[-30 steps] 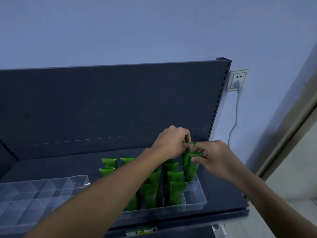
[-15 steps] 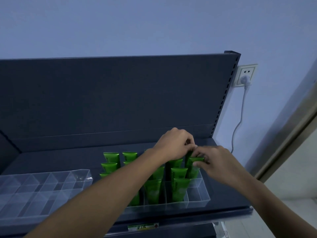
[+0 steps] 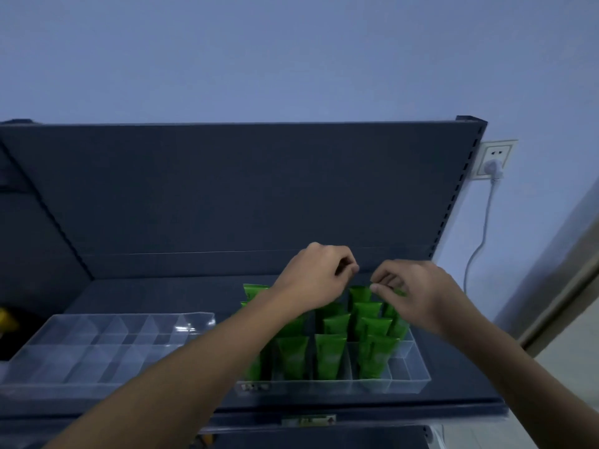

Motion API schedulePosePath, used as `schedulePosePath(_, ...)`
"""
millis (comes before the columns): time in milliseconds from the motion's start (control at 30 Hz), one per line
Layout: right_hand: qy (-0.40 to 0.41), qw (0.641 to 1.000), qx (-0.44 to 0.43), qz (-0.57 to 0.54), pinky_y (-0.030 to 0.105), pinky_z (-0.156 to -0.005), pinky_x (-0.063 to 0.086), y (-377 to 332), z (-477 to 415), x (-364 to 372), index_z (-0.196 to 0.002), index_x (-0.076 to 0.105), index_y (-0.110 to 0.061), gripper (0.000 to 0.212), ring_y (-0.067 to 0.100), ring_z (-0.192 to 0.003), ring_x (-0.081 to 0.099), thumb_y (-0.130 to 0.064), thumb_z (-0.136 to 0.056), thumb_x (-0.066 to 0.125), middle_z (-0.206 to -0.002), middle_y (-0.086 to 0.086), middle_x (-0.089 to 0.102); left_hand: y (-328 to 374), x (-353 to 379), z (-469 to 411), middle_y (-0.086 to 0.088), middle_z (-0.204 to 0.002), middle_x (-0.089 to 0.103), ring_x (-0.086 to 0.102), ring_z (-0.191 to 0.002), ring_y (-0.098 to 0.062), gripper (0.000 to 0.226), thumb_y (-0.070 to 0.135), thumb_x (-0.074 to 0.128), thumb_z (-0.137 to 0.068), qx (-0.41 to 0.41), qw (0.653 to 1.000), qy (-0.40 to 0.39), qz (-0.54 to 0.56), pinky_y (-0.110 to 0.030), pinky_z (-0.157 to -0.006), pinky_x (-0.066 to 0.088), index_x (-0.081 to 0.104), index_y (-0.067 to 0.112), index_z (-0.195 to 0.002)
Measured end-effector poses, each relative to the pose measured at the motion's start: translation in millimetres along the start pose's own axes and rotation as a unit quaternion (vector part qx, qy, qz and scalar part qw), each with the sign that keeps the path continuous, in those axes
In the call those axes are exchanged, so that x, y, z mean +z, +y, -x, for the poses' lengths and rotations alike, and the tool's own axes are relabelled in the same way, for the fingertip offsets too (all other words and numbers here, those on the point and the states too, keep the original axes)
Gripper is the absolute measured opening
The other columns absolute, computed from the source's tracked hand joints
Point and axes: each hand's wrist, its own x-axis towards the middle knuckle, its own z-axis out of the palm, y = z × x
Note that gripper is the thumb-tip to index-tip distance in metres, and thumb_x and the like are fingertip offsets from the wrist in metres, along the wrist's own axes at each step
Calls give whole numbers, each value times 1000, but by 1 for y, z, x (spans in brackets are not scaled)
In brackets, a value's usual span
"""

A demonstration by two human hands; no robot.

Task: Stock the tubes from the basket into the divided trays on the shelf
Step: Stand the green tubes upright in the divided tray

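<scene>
1. Since half a second before, the hands had drawn apart. The left hand (image 3: 319,277) had let go of the green tube (image 3: 397,325) that both had pinched, and a strip of the dark back panel (image 3: 227,189) showed between them.
2. The left hand hung above the rear of the right tray (image 3: 418,380), knuckles up and fingers curled, with the thumb tip against the forefinger. Its grip was together on nothing that could be seen.
3. The right hand (image 3: 418,294) reached in from the right, palm down and fingers bent. Its grip was clamped on the flat top of the green tube, and a sliver of green showed past the fingers.
4. That tube stood upright at the rear of the tray's rightmost filled column.
5. Other green tubes (image 3: 329,354) stood in rows in the same tray, crimped ends up.
6. The left forearm crossed above the left part of the right tray and hid several tubes there.
7. A clear left tray (image 3: 113,332) with dividers lay on the shelf (image 3: 453,387), apart from the right one.
8. A price label (image 3: 308,420) sat on the shelf's front edge.
9. Something yellow (image 3: 5,319) showed at the far left edge, too cut off to tell what.
10. A wall socket (image 3: 494,158) with a plugged cable (image 3: 479,251) was on the wall to the right of the back panel.
</scene>
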Motion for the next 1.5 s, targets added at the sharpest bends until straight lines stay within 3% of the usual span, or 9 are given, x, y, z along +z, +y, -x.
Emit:
schedulePosePath(233,1,996,-65,59,35,-70,56,-110,-24,20,-93,59,-37,6,4,-82,63,-43,-93,59,-89,-20,63,-64,-74,88,10,-94,70,65,-85,-13,19,41,52,-99,-33,995,50,-78,-39,-72,56,66,29,-102)
schedulePosePath(500,21,991,-98,90,36,-69,54,-289,-12,67,-99,56,-35,11,14,-86,65,-44,-94,54,-96,-14,65,-157,-162,222,9,-96,69,65,-87,-18,22,44,47,-99,-33,986,82,-142,-40,-71,54,61,27,-100)
schedulePosePath(800,0,993,-114,27,41,-73,54,-478,37,187,-107,60,-26,17,26,-95,65,-36,-96,52,-106,-5,68,-280,-217,400,4,-95,71,68,-86,-26,29,48,44,-94,-26,988,69,-134,-39,-67,54,61,25,-98)
schedulePosePath(933,-18,989,-143,-16,36,-67,54,-522,72,268,-104,62,-24,16,23,-88,67,-31,-91,57,-100,-4,69,-343,-183,470,2,-93,70,67,-83,-27,27,44,47,-94,-68,991,39,-108,-42,-60,52,61,22,-100)
schedulePosePath(1067,-123,983,-131,-49,41,-64,54,-541,106,362,-109,58,-22,17,26,-85,64,-30,-94,56,-99,-1,65,-404,-121,535,3,-92,69,66,-80,-26,18,39,49,-95,-108,993,8,-36,-43,-61,51,59,24,-100)
schedulePosePath(1233,-255,961,-102,-27,42,-73,54,-541,145,482,-112,56,-19,20,29,-96,63,-23,-92,56,-107,2,63,-468,-12,606,7,-89,69,68,-80,-18,15,34,51,-90,-215,974,-55,45,-39,-69,55,59,27,-99)
schedulePosePath(1367,-347,933,-93,23,39,-80,51,-536,171,572,-112,54,-18,27,33,-104,62,-12,-87,58,-113,7,62,-501,74,644,-4,-98,70,67,-89,-30,26,24,48,-81,-278,948,-139,67,-39,-73,55,64,21,-101)
schedulePosePath(1500,-416,905,-73,46,40,-86,52,-527,188,650,-117,56,-14,37,33,-109,61,-2,-82,62,-117,11,61,-520,144,667,-11,-104,67,66,-93,-34,25,12,53,-87,-310,931,-181,66,-41,-76,55,69,19,-105)
